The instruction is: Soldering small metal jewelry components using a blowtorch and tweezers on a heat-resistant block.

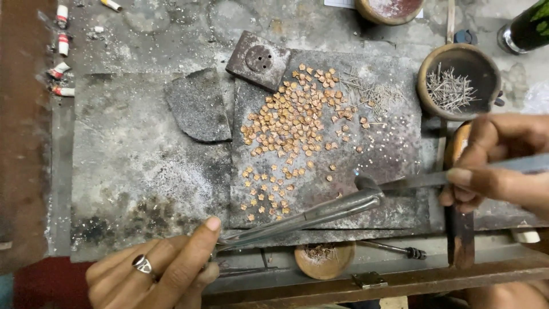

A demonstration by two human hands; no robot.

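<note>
While stubs (61, 44) lie along the far left edge of the bench (137, 166), the left hand (157, 269) sits at the near edge with a ring (143, 264) on one finger, its fingers (197, 243) clamped on long tweezers (303, 217). These slant up to the right, tips meeting at the near part of a dark slab (394, 154). On that slab lies a scatter of small copper flowers (291, 123), dense in the middle and thinner toward the near side. A square block (258, 60) rests at the slab's far left corner, and a curved stone (197, 106) lies just left of it. Below the slab stands a small wooden cup (325, 260). At right, a bowl (432, 68) holds thin wire bits (450, 88). The right hand (497, 163) has its fingers closed on a metal torch pipe (417, 180), whose nozzle touches the tweezers' tips.
</note>
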